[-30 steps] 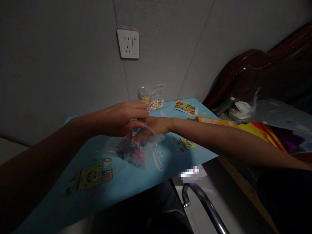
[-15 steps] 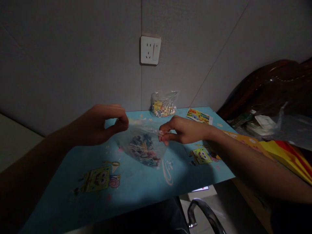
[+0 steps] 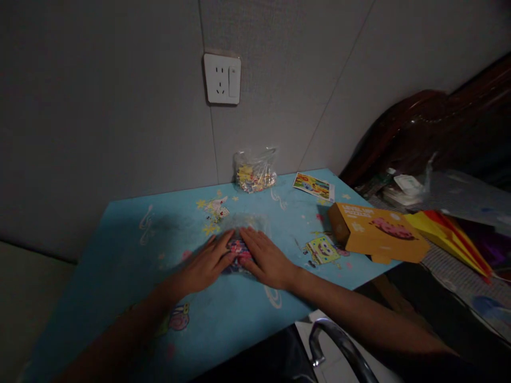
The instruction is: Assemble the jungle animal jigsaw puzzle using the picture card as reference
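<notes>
A clear plastic bag of puzzle pieces [image 3: 238, 247] lies on the blue cartoon-printed table [image 3: 131, 266], mostly covered by both hands. My left hand [image 3: 205, 266] rests flat over its left side, fingers stretched out. On the right side, my right hand [image 3: 267, 258] presses down with its fingers extended too. The fingertips of the two hands come close together at the top of the bag. Colourful pieces show in the gap between them, and the clear upper part of the bag spreads out beyond the fingers.
Against the wall stands a second clear bag of pieces [image 3: 255, 175]. A picture card [image 3: 314, 186] lies to its right. An orange puzzle box [image 3: 375, 231] sits at the table's right edge. A socket [image 3: 222, 78] is on the wall, and a metal armrest [image 3: 339, 340] is below the table.
Both hands have come down from gripping near the bag's top edge and now lie flat on it. The bag sits flatter on the table. The view has shifted to the right.
</notes>
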